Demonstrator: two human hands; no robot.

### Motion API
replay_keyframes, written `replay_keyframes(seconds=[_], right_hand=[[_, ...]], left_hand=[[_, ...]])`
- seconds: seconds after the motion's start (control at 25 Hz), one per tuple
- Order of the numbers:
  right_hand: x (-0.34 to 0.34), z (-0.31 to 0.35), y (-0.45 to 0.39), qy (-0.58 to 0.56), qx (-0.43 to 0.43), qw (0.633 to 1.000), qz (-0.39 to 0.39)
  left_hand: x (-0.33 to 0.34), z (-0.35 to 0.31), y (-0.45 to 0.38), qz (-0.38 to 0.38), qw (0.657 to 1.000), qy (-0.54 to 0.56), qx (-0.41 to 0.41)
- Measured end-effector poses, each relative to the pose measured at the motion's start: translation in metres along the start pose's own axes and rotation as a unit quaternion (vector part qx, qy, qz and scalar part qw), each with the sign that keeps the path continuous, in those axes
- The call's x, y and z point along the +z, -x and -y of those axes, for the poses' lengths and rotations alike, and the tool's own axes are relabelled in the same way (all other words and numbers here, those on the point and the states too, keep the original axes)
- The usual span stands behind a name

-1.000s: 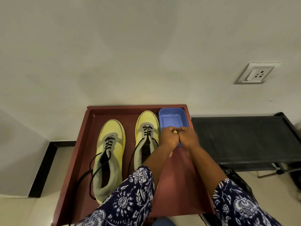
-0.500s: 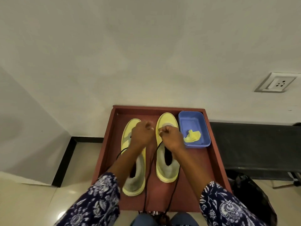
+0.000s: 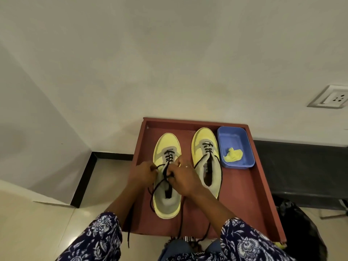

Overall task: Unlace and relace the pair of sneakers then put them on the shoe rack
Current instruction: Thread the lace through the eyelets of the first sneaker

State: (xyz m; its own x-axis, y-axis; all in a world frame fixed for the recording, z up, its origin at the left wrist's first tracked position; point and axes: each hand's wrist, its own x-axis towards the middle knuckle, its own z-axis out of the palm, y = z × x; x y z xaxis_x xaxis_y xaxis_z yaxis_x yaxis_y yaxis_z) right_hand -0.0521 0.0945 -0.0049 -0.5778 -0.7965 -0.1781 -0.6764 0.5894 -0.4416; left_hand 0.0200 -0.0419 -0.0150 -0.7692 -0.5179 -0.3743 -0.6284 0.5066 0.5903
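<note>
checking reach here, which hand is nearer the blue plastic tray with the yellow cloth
Right. The right hand grips black laces over the left yellow sneaker, closer to the blue plastic tray. The left hand sits further left, beyond that sneaker.

You are in a home, in a plain corner or entryway by the look of it. A painted off-white wall (image 3: 169, 63) meets a glossy cream tiled floor (image 3: 37, 232) along a black skirting band (image 3: 111, 155). A white wall socket (image 3: 328, 97) sits low on the right. Below it runs a low black bench or rack (image 3: 301, 166) (which of the two you cannot tell). A red-brown wooden tray (image 3: 263, 194) stands against the wall.
</note>
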Motion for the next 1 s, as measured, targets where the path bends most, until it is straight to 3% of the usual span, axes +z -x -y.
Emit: replay_keyframes(seconds=[0.12,0.24,0.36,0.48,0.72,1.0], right_hand=[[-0.009,0.002,0.001,-0.090,0.025,0.996,0.003],[-0.018,0.004,0.002,-0.157,0.053,0.986,-0.033],[-0.031,0.012,0.002,-0.222,0.071,0.969,-0.078],[-0.043,0.016,0.001,-0.257,0.075,0.961,-0.075],[-0.064,0.024,0.005,-0.345,0.077,0.931,-0.087],[-0.089,0.043,0.009,-0.435,0.062,0.897,-0.048]], left_hand=[[-0.005,-0.010,0.005,-0.026,0.999,0.037,-0.010],[-0.009,-0.022,0.006,0.028,0.987,0.159,-0.023],[-0.010,-0.030,0.010,0.049,0.980,0.193,-0.028],[-0.012,-0.031,0.012,0.056,0.973,0.222,-0.039],[-0.026,-0.039,0.015,0.016,0.985,0.170,-0.027],[-0.056,-0.060,0.026,-0.029,0.987,0.155,-0.001]])
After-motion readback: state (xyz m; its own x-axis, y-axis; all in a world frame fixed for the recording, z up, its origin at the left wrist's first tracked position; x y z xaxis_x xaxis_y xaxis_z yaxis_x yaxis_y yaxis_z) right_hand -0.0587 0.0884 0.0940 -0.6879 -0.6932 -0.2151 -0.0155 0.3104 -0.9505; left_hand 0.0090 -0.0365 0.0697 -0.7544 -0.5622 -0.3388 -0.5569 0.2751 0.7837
